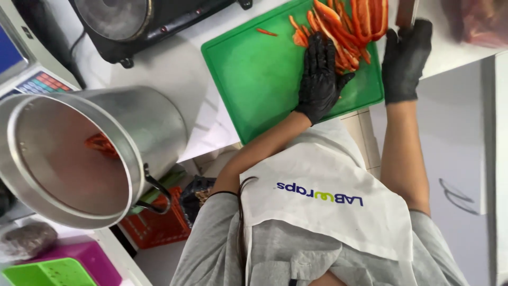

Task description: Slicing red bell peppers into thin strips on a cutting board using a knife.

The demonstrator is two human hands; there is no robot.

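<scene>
Overall, landmark is the green cutting board (254,79), lying on a white counter (174,74) near the top of the view.

Largest item: a big aluminium pot (95,153), well to the left of the board and nearer the camera, tilted so its mouth shows; some red strips lie inside it.

A black hotplate (132,24) sits left of the board, at the far edge of the counter. A scale with coloured keys (32,79) shows beyond the pot, further left of the board.

Red pepper strips (344,26) are heaped on the board's far right corner. Their long axes run mostly from the board's middle up toward the far right, fanned a little. One loose strip (266,32) lies apart, just left of the heap.

Left hand (319,74), black glove, lies flat on the board with fingers spread, pressing the near side of the heap; nothing gripped.

Right hand (405,58), black glove, is just off the board's right edge, clenched round a handle (406,13) that runs out of frame; blade not visible.
</scene>
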